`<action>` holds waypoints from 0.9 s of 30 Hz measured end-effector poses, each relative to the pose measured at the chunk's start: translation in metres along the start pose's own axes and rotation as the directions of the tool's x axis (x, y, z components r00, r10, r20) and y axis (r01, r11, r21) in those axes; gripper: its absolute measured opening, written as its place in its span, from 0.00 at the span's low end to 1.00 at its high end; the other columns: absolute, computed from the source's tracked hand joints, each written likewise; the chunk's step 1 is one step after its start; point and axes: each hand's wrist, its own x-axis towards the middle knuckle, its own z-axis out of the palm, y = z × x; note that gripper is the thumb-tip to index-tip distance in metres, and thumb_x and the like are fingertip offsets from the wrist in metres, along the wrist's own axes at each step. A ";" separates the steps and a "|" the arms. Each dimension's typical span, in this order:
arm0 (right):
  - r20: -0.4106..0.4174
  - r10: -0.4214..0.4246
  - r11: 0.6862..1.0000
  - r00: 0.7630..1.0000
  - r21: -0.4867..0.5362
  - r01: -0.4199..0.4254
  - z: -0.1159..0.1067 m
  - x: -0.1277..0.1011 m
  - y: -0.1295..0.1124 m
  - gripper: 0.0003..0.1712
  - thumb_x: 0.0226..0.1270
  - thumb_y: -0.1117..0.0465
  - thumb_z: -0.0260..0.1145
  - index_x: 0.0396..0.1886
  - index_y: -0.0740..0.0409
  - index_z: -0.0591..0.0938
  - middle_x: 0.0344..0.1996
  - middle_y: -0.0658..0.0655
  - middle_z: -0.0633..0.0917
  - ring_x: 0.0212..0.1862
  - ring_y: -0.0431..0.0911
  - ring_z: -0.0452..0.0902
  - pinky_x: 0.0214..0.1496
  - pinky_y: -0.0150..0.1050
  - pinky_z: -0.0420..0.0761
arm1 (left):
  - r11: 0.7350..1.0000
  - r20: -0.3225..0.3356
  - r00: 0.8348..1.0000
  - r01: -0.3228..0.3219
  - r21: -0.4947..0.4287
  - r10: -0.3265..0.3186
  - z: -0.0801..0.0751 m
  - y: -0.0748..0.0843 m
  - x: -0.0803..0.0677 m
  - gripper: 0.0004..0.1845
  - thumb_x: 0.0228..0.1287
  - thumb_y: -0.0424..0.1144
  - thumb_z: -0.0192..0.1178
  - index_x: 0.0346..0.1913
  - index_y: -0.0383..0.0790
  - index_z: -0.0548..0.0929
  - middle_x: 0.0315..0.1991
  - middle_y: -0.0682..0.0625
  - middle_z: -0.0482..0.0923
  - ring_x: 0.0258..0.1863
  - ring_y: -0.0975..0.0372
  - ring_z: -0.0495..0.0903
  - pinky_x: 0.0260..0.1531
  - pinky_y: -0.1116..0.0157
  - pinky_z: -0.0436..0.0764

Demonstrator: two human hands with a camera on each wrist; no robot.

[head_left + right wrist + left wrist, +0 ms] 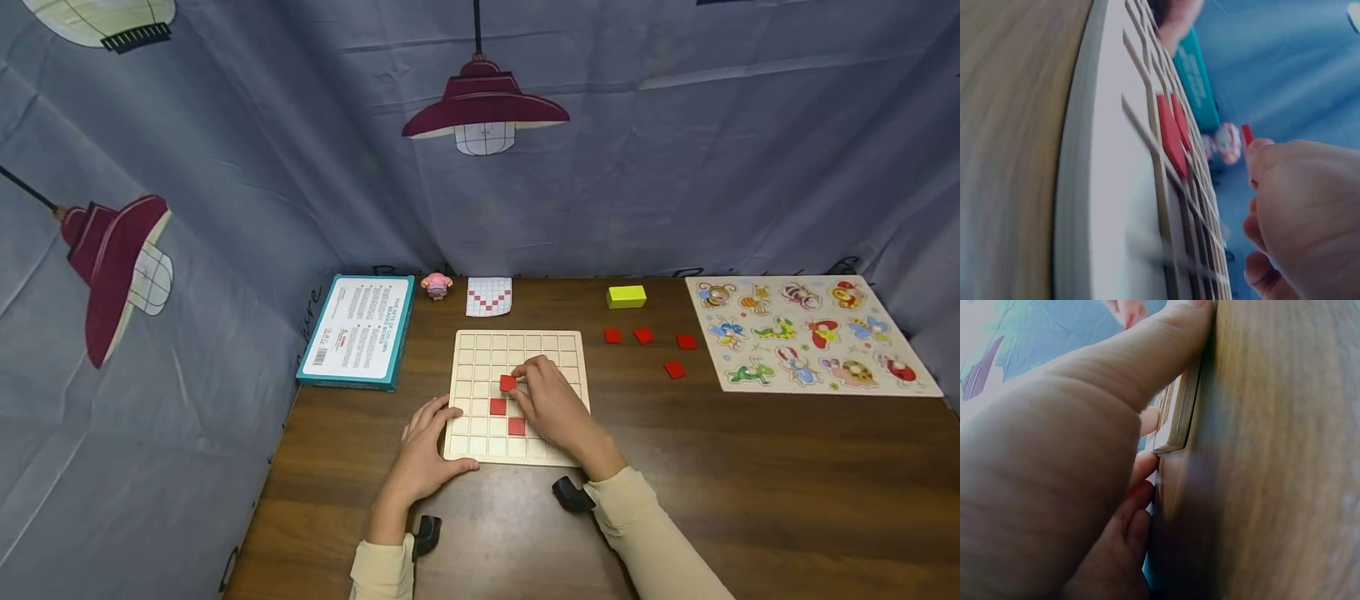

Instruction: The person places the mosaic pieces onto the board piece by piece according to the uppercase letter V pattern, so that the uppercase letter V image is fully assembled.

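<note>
My right hand (551,400) pinches a third red square tile (507,383) over the pale wooden grid board (480,346), two lie placed, four wait on the table (750,467); left hand (427,450) lies open, steadying the board.

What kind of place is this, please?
Probably a staged recording booth, not a real room: a blue backdrop cloth printed with lamps surrounds a wooden table holding a grid board and an animal puzzle.
</note>
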 end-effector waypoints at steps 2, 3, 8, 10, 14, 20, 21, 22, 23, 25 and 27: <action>0.031 -0.009 1.000 0.999 -0.012 0.009 0.006 0.007 -0.006 0.15 0.73 0.57 0.68 0.51 0.61 0.78 0.48 0.57 0.77 0.52 0.52 0.76 0.58 0.48 0.78 | 1.000 -0.009 1.000 -0.013 0.004 0.013 0.000 0.000 0.000 0.43 0.44 0.56 0.82 0.65 0.50 0.77 0.77 0.47 0.63 0.78 0.46 0.58 0.73 0.33 0.55; 0.040 -0.014 1.000 0.999 -0.021 0.014 0.009 0.010 -0.008 0.15 0.72 0.57 0.68 0.51 0.61 0.79 0.47 0.56 0.78 0.51 0.52 0.76 0.57 0.47 0.78 | 1.000 -0.012 1.000 -0.016 0.004 0.016 -0.001 0.000 0.000 0.43 0.44 0.56 0.82 0.65 0.49 0.77 0.77 0.46 0.63 0.78 0.46 0.58 0.72 0.33 0.55; 0.076 -0.017 0.998 0.997 -0.062 0.021 0.020 0.021 -0.017 0.14 0.70 0.55 0.71 0.48 0.58 0.82 0.45 0.54 0.79 0.48 0.51 0.77 0.55 0.47 0.79 | 1.000 -0.006 1.000 -0.005 0.000 0.005 -0.002 0.002 -0.001 0.43 0.44 0.56 0.82 0.65 0.49 0.77 0.77 0.47 0.63 0.78 0.47 0.57 0.73 0.33 0.54; 0.091 -0.003 0.997 0.996 -0.079 0.010 0.022 0.024 -0.019 0.14 0.70 0.54 0.71 0.48 0.57 0.83 0.45 0.53 0.80 0.49 0.51 0.77 0.55 0.47 0.79 | 1.000 -0.002 1.000 0.000 0.002 0.000 -0.002 0.002 -0.001 0.43 0.44 0.56 0.82 0.65 0.50 0.77 0.77 0.47 0.63 0.78 0.47 0.57 0.73 0.32 0.54; 0.106 0.006 0.995 0.994 -0.103 0.005 0.023 0.027 -0.021 0.14 0.70 0.54 0.71 0.47 0.57 0.84 0.45 0.54 0.80 0.50 0.51 0.77 0.54 0.48 0.79 | 1.000 -0.004 1.000 -0.008 0.007 0.008 -0.002 0.001 -0.001 0.43 0.45 0.57 0.81 0.65 0.50 0.77 0.77 0.47 0.63 0.78 0.47 0.58 0.72 0.31 0.54; 0.130 0.004 0.990 0.991 -0.140 0.014 0.026 0.028 -0.025 0.14 0.70 0.52 0.70 0.47 0.57 0.86 0.43 0.53 0.82 0.48 0.50 0.77 0.52 0.47 0.80 | 1.000 0.011 1.000 0.011 0.011 -0.011 -0.001 -0.001 -0.004 0.43 0.45 0.57 0.81 0.66 0.50 0.77 0.78 0.48 0.63 0.79 0.48 0.56 0.72 0.30 0.53; 0.129 0.003 0.989 0.992 -0.145 0.016 0.026 0.028 -0.026 0.14 0.70 0.52 0.70 0.47 0.57 0.86 0.43 0.53 0.82 0.47 0.50 0.77 0.52 0.47 0.80 | 1.000 0.012 1.000 0.013 0.007 -0.014 -0.001 -0.001 -0.005 0.44 0.45 0.57 0.81 0.66 0.50 0.77 0.78 0.48 0.62 0.79 0.48 0.56 0.73 0.30 0.52; 0.125 0.000 0.989 0.992 -0.149 0.019 0.025 0.029 -0.027 0.14 0.70 0.52 0.70 0.46 0.57 0.87 0.43 0.53 0.82 0.47 0.50 0.77 0.51 0.47 0.80 | 1.000 0.010 1.000 0.012 0.008 -0.012 -0.001 -0.001 -0.005 0.44 0.45 0.57 0.81 0.66 0.50 0.77 0.78 0.48 0.62 0.79 0.48 0.56 0.72 0.30 0.52; 0.118 -0.003 0.988 0.993 -0.153 0.022 0.025 0.029 -0.028 0.13 0.70 0.52 0.70 0.46 0.56 0.87 0.43 0.53 0.82 0.46 0.50 0.77 0.50 0.47 0.80 | 1.000 0.007 1.000 0.010 0.006 -0.010 -0.001 -0.001 -0.005 0.44 0.45 0.57 0.81 0.66 0.50 0.76 0.78 0.48 0.62 0.79 0.48 0.56 0.73 0.30 0.52; 0.101 -0.007 0.987 0.995 -0.160 0.023 0.023 0.031 -0.029 0.13 0.68 0.53 0.71 0.44 0.56 0.87 0.42 0.53 0.83 0.45 0.50 0.77 0.50 0.47 0.80 | 1.000 0.000 1.000 -0.004 0.010 0.004 -0.001 0.000 -0.004 0.44 0.45 0.57 0.81 0.66 0.49 0.76 0.78 0.48 0.63 0.79 0.47 0.57 0.72 0.29 0.52; 0.090 -0.004 0.986 0.996 -0.164 0.019 0.022 0.032 -0.030 0.12 0.68 0.53 0.72 0.44 0.56 0.88 0.42 0.53 0.83 0.44 0.50 0.78 0.49 0.47 0.80 | 1.000 -0.001 1.000 -0.011 0.011 0.011 -0.001 0.001 -0.003 0.43 0.45 0.57 0.81 0.67 0.49 0.76 0.78 0.48 0.63 0.79 0.47 0.57 0.72 0.29 0.53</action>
